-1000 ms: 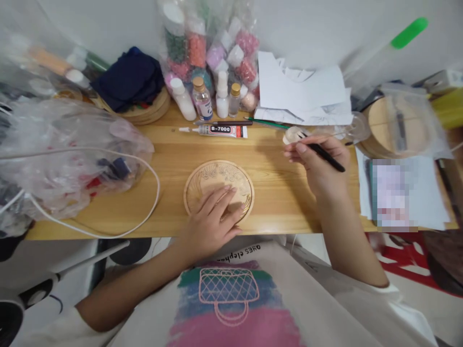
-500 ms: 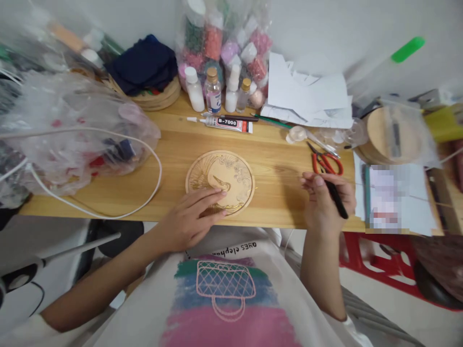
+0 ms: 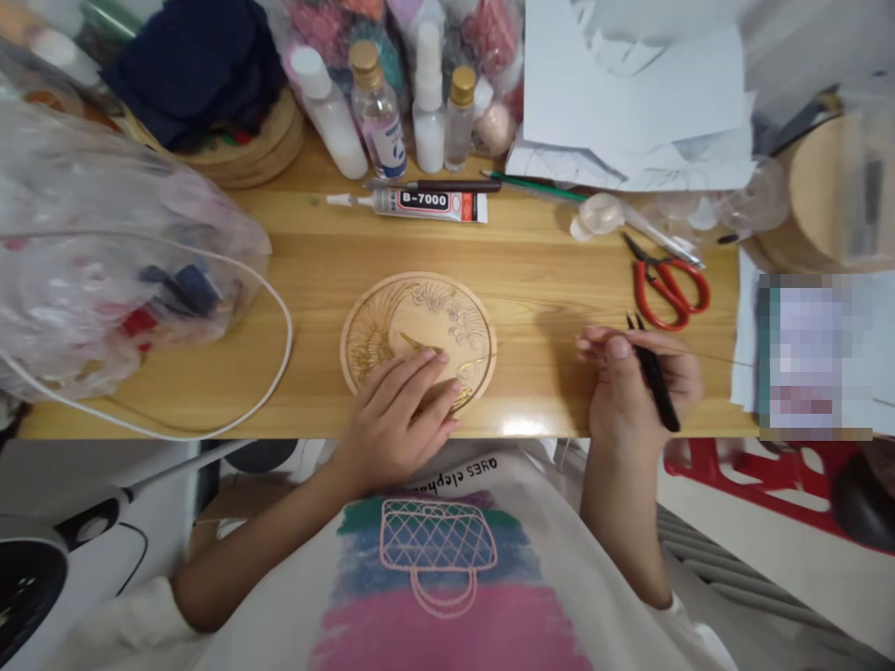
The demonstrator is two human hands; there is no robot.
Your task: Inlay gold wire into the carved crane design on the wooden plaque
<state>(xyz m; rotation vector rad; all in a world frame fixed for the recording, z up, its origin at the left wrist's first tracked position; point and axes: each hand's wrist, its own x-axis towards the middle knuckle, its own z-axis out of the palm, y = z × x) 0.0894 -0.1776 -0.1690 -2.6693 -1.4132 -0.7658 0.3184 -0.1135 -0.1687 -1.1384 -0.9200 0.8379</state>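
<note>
Left hand (image 3: 402, 410): palm down, fingers slightly spread, on near part of one round wooden disc (image 3: 440, 321) with gold linework, mid-worktop (image 3: 552, 280). Right hand (image 3: 633, 387), well right of disc, closed around one pair of black tweezers (image 3: 657, 382); one thin strand (image 3: 723, 359) passes at its fingers. Beyond it: one pair of red-handled pliers (image 3: 655, 270). Far side: one B-7000 glue tube (image 3: 430, 205), one green pencil (image 3: 531, 184), four small bottles (image 3: 429, 140).

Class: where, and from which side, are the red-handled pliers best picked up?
Probably by the red handles, coming from the person's near right: the pliers lie flat, their handles spread that way, while the narrow dark nose points away and left.
</note>
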